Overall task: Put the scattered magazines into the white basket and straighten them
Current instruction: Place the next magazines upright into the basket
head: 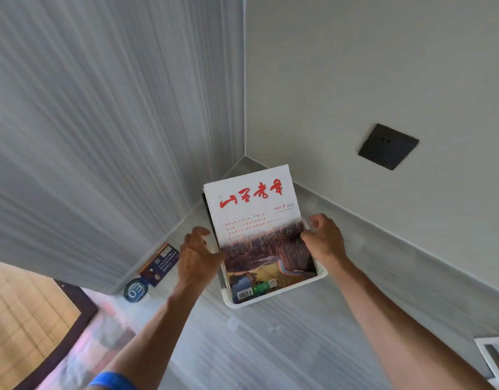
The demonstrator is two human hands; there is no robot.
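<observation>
Magazines stand upright in the basket, red-titled cover facing you. Your left hand presses fingers against the stack's left edge; your right hand pinches its right edge at the basket rim. Another magazine lies well right of the basket, a dark booklet left of it.

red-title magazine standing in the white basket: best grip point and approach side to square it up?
Grip the magazine by its two long side edges, above the white basket rim, coming in from left and right. It stands upright with its top half clear, and the left hand and right hand already flank it there.
</observation>
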